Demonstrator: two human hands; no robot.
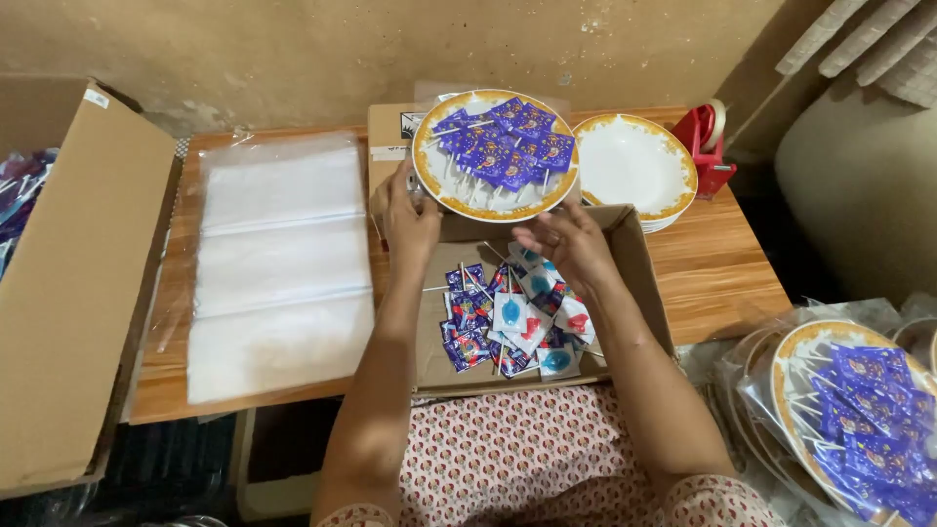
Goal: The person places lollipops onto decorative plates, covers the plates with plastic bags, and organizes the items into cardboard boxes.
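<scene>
Left hand [410, 222], centre of frame, fingers curled round the near-left rim of a white plate w/ gold border [427, 166], thumb on top, gripping it and apparently steadying it on the far wall of an open cardboard box [646, 283]. Plate sits just above centre and carries a fanned heap of purple-wrapped lollipops [508, 144], white sticks pointing down-left; held about level, prob. so they don't slide off.

Right hand [571, 244], just right of centre, hovers palm-down over the box, fingers loosely spread and half open; can't tell if it pinches anything. Beneath it, inside the box, a loose pile of lollipops [512, 317] in purple, white and blue wrappers.

Further out: an empty matching plate [634, 166] upper right, touching a red tape dispenser [708, 146]. A stack of clear plastic bags [278, 263] lies left-centre on the wooden tabletop [722, 273]. Large carton [68, 283] at far left. Lower right corner: bagged plates of lollipops [849, 410], already wrapped.
</scene>
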